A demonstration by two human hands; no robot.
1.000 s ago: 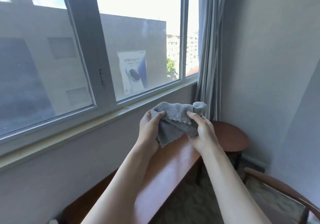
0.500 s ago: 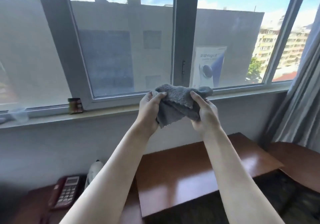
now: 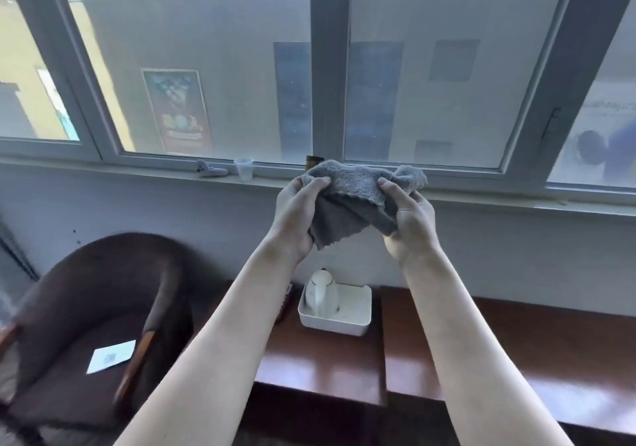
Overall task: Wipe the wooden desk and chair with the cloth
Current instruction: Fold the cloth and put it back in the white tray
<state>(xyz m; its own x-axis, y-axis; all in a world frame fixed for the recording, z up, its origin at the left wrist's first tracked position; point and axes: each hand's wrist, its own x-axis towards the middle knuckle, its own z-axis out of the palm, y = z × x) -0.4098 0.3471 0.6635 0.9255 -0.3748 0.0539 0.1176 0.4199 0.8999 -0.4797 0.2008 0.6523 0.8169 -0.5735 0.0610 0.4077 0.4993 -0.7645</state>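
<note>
Both my hands hold the cloth (image 3: 358,201) up in the air in front of the window (image 3: 330,67), well above the desk (image 3: 516,342). My left hand (image 3: 297,218) pinches the cloth's left edge, thumb on top, fingers curled behind. My right hand (image 3: 411,223) grips the right side the same way, thumb pressed into the pile. Cloth is grey, fluffy terry, bunched and folded, 1 scalloped hem hanging down between my palms.

Desk is glossy reddish-brown wood, flat, long, running under the sill (image 3: 137,170), with a seam splitting it into 2 slabs. On its left slab sits a white rectangular tray (image 3: 344,321) with rounded corners; a white kettle (image 3: 321,290), smooth and rounded, stands in the tray's left half.

Chair (image 3: 103,290) is at lower left, beside the desk: tub-shaped, dark brown fuzzy upholstery, curved back, wooden armrest fronts. A white card (image 3: 110,361) lies flat on its seat.

On the sill: 1 clear plastic cup (image 3: 243,169), a small pale gadget (image 3: 210,169) just left of it, and a dark jar (image 3: 314,160) mostly hidden behind the cloth.
</note>
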